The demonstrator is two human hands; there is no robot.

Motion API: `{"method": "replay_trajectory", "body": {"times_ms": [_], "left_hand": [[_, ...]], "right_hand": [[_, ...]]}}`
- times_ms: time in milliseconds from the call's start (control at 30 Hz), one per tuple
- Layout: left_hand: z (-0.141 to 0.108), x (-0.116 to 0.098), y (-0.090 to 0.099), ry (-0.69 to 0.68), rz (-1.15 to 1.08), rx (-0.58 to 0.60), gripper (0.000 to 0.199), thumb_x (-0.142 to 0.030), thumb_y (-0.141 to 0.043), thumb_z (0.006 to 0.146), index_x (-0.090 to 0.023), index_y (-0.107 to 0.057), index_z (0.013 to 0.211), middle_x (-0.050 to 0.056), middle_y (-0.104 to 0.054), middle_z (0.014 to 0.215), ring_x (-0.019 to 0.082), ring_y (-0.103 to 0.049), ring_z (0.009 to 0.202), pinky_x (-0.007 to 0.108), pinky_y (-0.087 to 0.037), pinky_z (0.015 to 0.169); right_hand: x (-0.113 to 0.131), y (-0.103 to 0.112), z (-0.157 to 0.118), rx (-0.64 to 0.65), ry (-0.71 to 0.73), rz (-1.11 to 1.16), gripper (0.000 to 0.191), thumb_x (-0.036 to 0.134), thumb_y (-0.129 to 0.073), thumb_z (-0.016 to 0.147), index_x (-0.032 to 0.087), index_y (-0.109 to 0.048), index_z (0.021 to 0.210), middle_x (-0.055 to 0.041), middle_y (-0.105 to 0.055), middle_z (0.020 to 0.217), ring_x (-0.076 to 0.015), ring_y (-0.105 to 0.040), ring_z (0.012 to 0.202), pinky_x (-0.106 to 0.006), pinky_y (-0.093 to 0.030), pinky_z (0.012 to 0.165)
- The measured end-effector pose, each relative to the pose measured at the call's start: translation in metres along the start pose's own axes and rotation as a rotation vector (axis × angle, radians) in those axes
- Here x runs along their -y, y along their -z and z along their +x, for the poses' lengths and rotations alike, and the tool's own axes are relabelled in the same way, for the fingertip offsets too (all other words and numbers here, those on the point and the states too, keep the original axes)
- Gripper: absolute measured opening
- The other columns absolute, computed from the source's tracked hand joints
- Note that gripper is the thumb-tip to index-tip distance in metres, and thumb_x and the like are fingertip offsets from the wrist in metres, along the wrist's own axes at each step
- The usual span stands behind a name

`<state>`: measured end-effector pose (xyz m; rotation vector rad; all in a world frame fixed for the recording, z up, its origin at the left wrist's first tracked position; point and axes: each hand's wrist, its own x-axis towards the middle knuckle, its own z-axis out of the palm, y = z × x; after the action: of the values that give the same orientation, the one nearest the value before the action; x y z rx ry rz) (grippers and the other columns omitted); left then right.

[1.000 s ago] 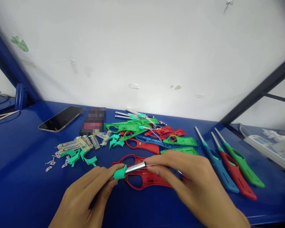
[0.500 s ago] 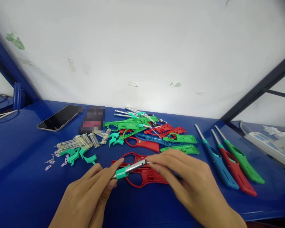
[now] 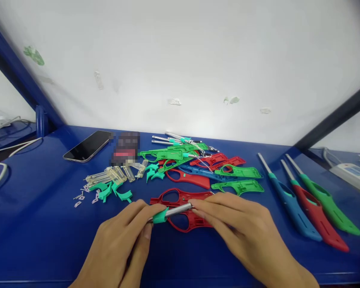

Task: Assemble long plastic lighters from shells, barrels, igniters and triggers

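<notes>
A metal lighter tube (image 3: 180,209) with a teal collar (image 3: 160,216) slants between my hands above the table. My left hand (image 3: 120,236) is closed around its lower left end, fingers pressed near the collar. At the other end my right hand (image 3: 242,228) pinches the tip with thumb and forefinger; a thin wire seems to be there, but the fingertips mostly hide it. Beneath the tube lie two red lighter shell halves (image 3: 182,225), inner sides up, partly covered by my hands.
Green shell halves (image 3: 242,171), a blue one and more metal tubes with wires lie piled behind. Clear fuel tanks (image 3: 114,174), teal triggers (image 3: 124,195) and tiny metal pieces sit left. Three assembled lighters (image 3: 305,200) lie right. A phone (image 3: 88,146) is at back left.
The view has shifted slightly, so the table things appear further right. The tube has turned a little in my fingers, with the opening at its right end less visible. Both hands keep their hold.
</notes>
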<state>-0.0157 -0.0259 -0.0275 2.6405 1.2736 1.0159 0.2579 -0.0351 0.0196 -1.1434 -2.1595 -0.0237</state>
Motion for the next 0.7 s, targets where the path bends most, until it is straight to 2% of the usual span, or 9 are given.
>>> {"method": "replay_trajectory", "body": {"times_ms": [67, 133, 233, 433, 500, 567, 633, 700], "left_hand": [[0.003, -0.003, 0.0, 0.021, 0.041, -0.074, 0.031, -0.033, -0.047, 0.111, -0.033, -0.065, 0.137, 0.001, -0.082, 0.122, 0.024, -0.08, 0.112, 0.03, -0.066, 0.091], [0.008, -0.005, -0.001, 0.052, 0.017, -0.09, 0.022, -0.041, -0.055, 0.109, -0.033, -0.067, 0.125, 0.0, -0.082, 0.114, 0.022, -0.081, 0.103, 0.029, -0.065, 0.085], [0.014, -0.008, -0.002, 0.127, -0.099, -0.057, 0.011, -0.04, -0.062, 0.107, -0.031, -0.064, 0.111, -0.004, -0.075, 0.093, 0.016, -0.076, 0.08, 0.023, -0.061, 0.072], [0.012, -0.007, 0.002, 0.245, -0.18, 0.083, 0.009, -0.033, -0.049, 0.11, -0.028, -0.054, 0.104, -0.005, -0.065, 0.081, 0.014, -0.064, 0.061, 0.023, -0.052, 0.056], [0.011, -0.003, 0.006, 0.221, -0.172, 0.084, 0.007, -0.031, -0.048, 0.109, -0.028, -0.054, 0.111, -0.005, -0.067, 0.084, 0.014, -0.066, 0.064, 0.024, -0.053, 0.057], [0.011, 0.002, 0.009, 0.162, -0.123, 0.07, 0.013, -0.029, -0.049, 0.109, -0.029, -0.057, 0.119, -0.002, -0.071, 0.097, 0.016, -0.072, 0.078, 0.024, -0.058, 0.068], [0.01, 0.009, 0.013, 0.1, -0.054, 0.063, 0.019, -0.027, -0.049, 0.109, -0.03, -0.059, 0.124, 0.001, -0.073, 0.112, 0.018, -0.076, 0.094, 0.025, -0.061, 0.077], [0.01, 0.015, 0.016, 0.064, -0.008, 0.062, 0.021, -0.026, -0.05, 0.109, -0.031, -0.062, 0.125, 0.002, -0.071, 0.117, 0.018, -0.077, 0.099, 0.024, -0.061, 0.077]], "right_hand": [[0.001, -0.001, -0.001, 0.001, 0.0, 0.002, 0.035, 0.036, -0.046, 0.118, 0.028, -0.08, 0.118, 0.006, -0.087, 0.11, -0.0097, -0.083, 0.09, -0.019, -0.064, 0.083], [0.001, -0.003, -0.003, -0.003, 0.007, 0.005, 0.035, 0.035, -0.046, 0.118, 0.029, -0.08, 0.119, 0.007, -0.087, 0.109, -0.009, -0.083, 0.09, -0.019, -0.063, 0.085], [0.002, -0.005, -0.002, -0.015, 0.006, 0.022, 0.034, 0.034, -0.047, 0.118, 0.028, -0.08, 0.118, 0.0066, -0.087, 0.107, -0.0087, -0.083, 0.088, -0.017, -0.063, 0.084], [0.003, -0.016, -0.002, -0.034, -0.021, 0.054, 0.03, 0.031, -0.052, 0.116, 0.024, -0.081, 0.118, 0.0029, -0.086, 0.104, -0.0111, -0.082, 0.083, -0.02, -0.063, 0.081], [0.005, -0.02, -0.004, -0.022, -0.041, 0.051, 0.025, 0.026, -0.057, 0.114, 0.024, -0.08, 0.121, 0.0024, -0.086, 0.105, -0.0129, -0.082, 0.086, -0.022, -0.064, 0.083], [0.005, -0.024, -0.006, 0.01, -0.056, 0.058, 0.024, 0.021, -0.058, 0.112, 0.025, -0.08, 0.122, 0.0018, -0.086, 0.109, -0.0142, -0.082, 0.089, -0.023, -0.064, 0.083], [0.005, -0.029, -0.008, 0.033, -0.041, 0.062, 0.029, 0.016, -0.056, 0.11, 0.027, -0.079, 0.124, 0.0014, -0.086, 0.111, -0.0145, -0.082, 0.089, -0.024, -0.064, 0.081], [0.004, -0.032, -0.009, 0.035, -0.007, 0.041, 0.035, 0.009, -0.054, 0.108, 0.028, -0.078, 0.125, 0.0014, -0.085, 0.111, -0.0155, -0.082, 0.089, -0.025, -0.065, 0.08]]}}
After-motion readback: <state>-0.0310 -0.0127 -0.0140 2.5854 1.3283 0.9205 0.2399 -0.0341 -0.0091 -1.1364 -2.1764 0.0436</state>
